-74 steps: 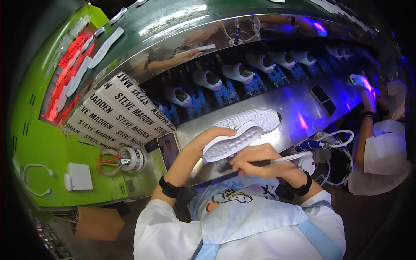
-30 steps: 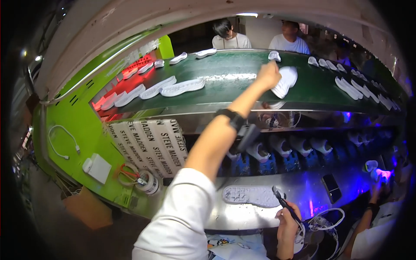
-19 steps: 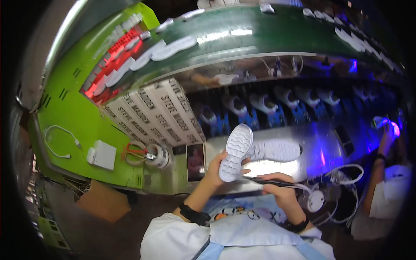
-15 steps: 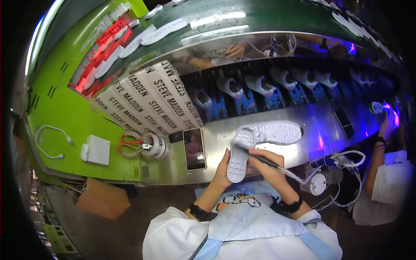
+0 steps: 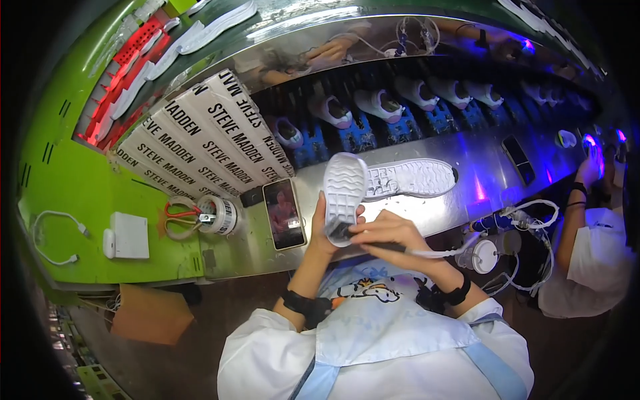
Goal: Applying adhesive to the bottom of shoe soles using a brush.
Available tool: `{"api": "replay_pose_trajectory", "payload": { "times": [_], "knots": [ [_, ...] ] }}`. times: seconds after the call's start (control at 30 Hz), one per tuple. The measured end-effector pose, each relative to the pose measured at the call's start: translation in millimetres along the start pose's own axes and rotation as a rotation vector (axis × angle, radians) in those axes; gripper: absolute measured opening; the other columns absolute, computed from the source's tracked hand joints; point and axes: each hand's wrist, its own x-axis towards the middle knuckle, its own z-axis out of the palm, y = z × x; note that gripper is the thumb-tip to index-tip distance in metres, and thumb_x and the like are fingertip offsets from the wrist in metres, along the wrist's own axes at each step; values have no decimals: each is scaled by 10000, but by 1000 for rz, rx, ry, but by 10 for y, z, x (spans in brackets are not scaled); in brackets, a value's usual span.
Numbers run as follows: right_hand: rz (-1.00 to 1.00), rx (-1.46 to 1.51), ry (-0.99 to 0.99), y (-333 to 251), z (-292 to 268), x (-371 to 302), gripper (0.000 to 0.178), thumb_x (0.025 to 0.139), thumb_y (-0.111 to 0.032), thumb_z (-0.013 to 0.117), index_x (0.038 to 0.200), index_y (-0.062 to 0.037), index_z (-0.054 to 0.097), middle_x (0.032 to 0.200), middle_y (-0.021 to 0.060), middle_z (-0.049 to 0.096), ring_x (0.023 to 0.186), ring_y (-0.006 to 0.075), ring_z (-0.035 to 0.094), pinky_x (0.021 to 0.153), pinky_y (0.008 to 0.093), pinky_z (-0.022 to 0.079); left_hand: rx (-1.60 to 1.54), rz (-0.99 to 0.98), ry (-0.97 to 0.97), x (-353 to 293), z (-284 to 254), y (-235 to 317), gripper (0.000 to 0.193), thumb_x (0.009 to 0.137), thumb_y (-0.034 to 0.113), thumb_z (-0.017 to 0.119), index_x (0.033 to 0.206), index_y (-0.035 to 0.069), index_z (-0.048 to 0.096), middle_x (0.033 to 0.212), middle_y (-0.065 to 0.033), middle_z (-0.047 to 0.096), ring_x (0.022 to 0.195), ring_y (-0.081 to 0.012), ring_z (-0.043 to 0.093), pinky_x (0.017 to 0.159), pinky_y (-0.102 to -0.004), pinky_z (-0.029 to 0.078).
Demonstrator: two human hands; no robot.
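Metal counter spanning the middle of the frame, with a green surface bounding it at left. Behind it, in the upper middle, a row of shoes stands in a dark recess, each set apart from the next, apparently to keep the pairs of sides from rubbing. A large white box leans at upper left, beyond the immediate reach of the work, which presumably leaves the front edge free for the hands. In the centre, a loose sole lies flat, patterned face up, within easy reach. Just left of it, the held sole is raised above the front edge of the counter, one end up; its ribbed and gridded face is turned to the viewer, probably to expose the hollows. The left hand grasps its lower part from behind, steadying it. The right hand pinches a dark-handled tool like a pen, likely for fine control; its dark tip overlaps the sole's lower end, though contact cannot be confirmed. A phone lies left of the hands.
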Motion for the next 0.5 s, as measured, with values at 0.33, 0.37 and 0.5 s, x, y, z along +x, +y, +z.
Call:
{"api": "replay_pose_trajectory", "payload": {
  "times": [0.33, 0.37, 0.5],
  "knots": [
    [36, -46, -185, -21, -250, -78, 201, 683, -39, 648, 879, -73, 677, 861, 37, 669, 705, 250, 598, 641, 332, 465, 876, -596, 325, 473, 326, 244, 377, 884, 283, 545, 1028, -62, 590, 944, -144, 638, 753, -178, 632, 656, -274, 521],
    [42, -47, -180, -19, -245, -84, 201, 683, -39, 648, 879, -73, 677, 861, 37, 669, 705, 250, 598, 641, 332, 465, 938, -705, 339, 500, 395, 219, 353, 883, 279, 553, 986, -52, 619, 916, -126, 649, 718, -143, 627, 632, -245, 513],
    [-294, -338, -93, 10, -293, -174, 206, 668, -20, 657, 862, -79, 693, 898, 76, 658, 804, 247, 595, 694, 345, 473, 1070, -845, 469, 531, 404, 262, 392, 881, 331, 543, 916, -48, 636, 888, -129, 662, 681, -117, 620, 606, -226, 505]
  ]
}}
